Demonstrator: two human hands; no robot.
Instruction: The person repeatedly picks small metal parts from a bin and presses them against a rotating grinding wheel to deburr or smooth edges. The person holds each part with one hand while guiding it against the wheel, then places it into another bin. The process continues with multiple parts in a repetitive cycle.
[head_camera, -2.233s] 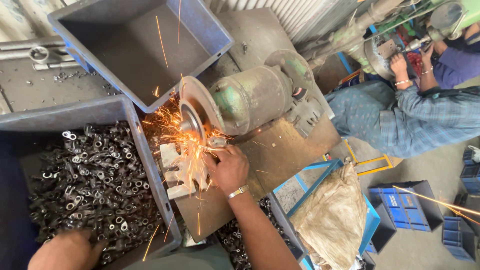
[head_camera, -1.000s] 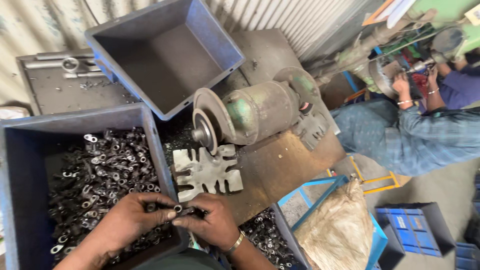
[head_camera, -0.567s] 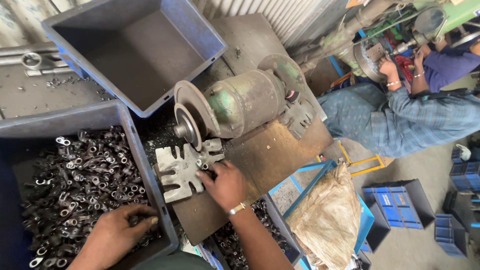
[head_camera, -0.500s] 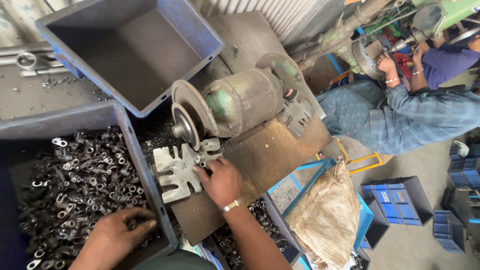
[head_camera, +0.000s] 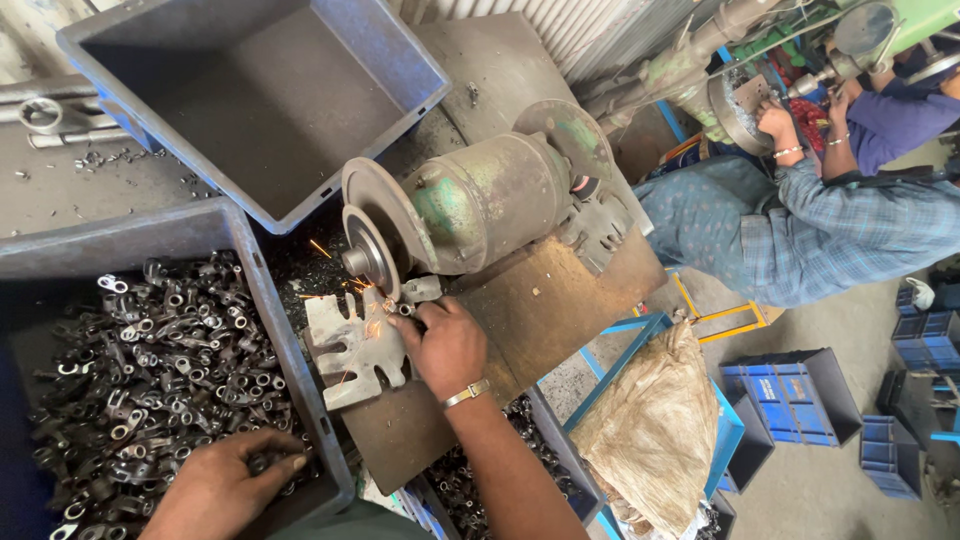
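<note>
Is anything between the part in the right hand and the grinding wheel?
Nothing visible. The right hand holds the small part at the grinding wheel, with sparks at the contact; the slotted rest plate lies underneath, not between.

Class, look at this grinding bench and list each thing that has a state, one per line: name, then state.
Grinding wheel: throwing sparks where a part meets it.
Right hand: pressing a small part to the wheel; the part is mostly hidden.
Left hand: resting in the parts bin, fingers on the parts.
Parts bin: filled with small metal parts.
Upper bin: empty.
Slotted plate: lying flat under the wheel.
</note>
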